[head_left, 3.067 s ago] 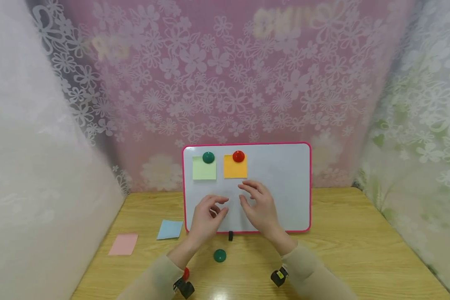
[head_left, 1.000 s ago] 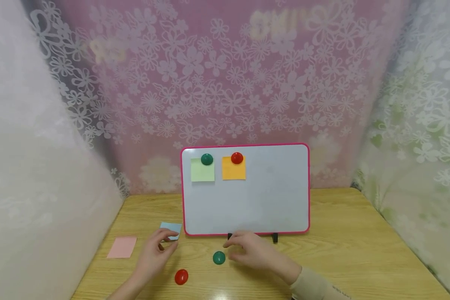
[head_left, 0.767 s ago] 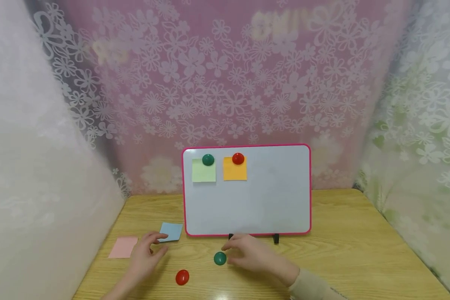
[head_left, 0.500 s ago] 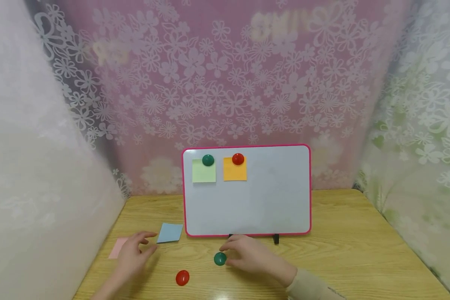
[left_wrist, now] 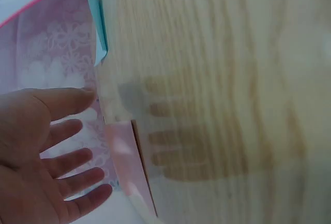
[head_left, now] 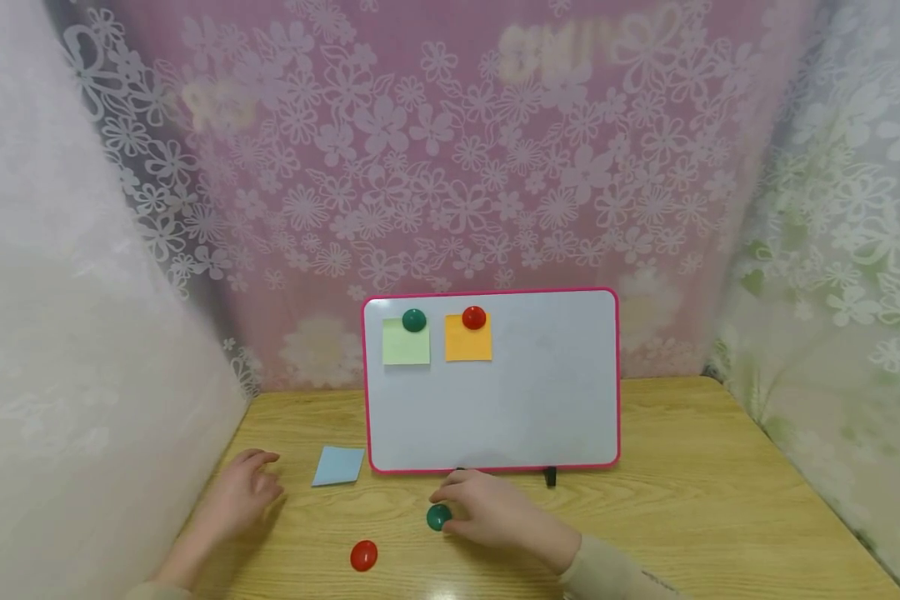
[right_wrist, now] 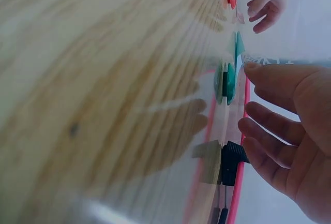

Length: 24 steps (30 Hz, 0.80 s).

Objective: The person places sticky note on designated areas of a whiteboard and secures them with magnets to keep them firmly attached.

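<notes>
My left hand [head_left: 240, 496] hovers above the table's left side with its fingers spread and nothing in them. Below it lies a pink sticky note [left_wrist: 126, 162], seen in the left wrist view but hidden by the hand in the head view. A blue sticky note [head_left: 338, 466] lies to the right of that hand. My right hand [head_left: 495, 512] has its loosely bent fingers and thumb around a green round magnet [head_left: 438, 517] on the table. In the right wrist view a small gap shows between the fingertips and this magnet. A red magnet [head_left: 363, 556] rests nearer me.
A pink-framed whiteboard [head_left: 547, 392] stands at the back on black feet [head_left: 551, 477]. On it, a green magnet [head_left: 414, 320] holds a light green note [head_left: 406, 344] and a red magnet [head_left: 474, 317] holds an orange note [head_left: 468, 340]. Patterned curtains [head_left: 420, 167] surround the wooden table [head_left: 690, 500].
Both hands have come down from before the whiteboard. My left hand passed from the blue note leftward over the pink one. My right hand has edged left to the green magnet.
</notes>
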Each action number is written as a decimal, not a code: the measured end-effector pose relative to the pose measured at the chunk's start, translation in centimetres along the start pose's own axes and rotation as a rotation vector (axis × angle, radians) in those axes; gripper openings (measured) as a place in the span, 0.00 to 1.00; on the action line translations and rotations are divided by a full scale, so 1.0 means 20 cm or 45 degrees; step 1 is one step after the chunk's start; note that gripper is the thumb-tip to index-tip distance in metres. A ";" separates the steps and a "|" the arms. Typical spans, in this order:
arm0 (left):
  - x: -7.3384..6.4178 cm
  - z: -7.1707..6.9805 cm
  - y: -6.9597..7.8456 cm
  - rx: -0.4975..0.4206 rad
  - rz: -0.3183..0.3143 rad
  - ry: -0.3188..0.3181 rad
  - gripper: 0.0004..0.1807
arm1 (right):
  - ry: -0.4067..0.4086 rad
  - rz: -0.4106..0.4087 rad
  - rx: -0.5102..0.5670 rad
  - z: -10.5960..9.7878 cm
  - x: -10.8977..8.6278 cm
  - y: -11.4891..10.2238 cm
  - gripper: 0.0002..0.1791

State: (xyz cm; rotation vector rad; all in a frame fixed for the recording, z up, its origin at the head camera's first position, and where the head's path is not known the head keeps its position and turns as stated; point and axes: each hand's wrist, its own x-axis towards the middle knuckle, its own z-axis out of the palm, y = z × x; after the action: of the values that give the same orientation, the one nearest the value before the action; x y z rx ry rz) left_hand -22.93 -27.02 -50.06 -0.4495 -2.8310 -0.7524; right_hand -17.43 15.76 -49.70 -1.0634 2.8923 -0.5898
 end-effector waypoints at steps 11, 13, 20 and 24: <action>0.06 -0.04 -0.05 0.183 -0.019 -0.194 0.20 | -0.001 -0.069 -0.033 -0.02 0.04 -0.03 0.16; 0.07 -0.04 -0.05 0.205 -0.029 -0.210 0.21 | -0.012 -0.066 -0.045 -0.02 0.04 -0.03 0.16; 0.07 -0.04 -0.05 0.242 -0.009 -0.223 0.18 | -0.110 -0.031 -0.018 0.00 0.07 -0.03 0.16; 0.09 -0.04 -0.06 0.256 -0.020 -0.248 0.22 | -0.141 -0.032 -0.014 0.01 0.07 -0.02 0.17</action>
State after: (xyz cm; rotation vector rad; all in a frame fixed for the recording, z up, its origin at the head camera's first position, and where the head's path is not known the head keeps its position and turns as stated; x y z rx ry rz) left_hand -24.87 -27.97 -49.58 -0.4931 -3.0531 -0.4402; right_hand -18.20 14.51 -49.57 -1.0977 2.7945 -0.4991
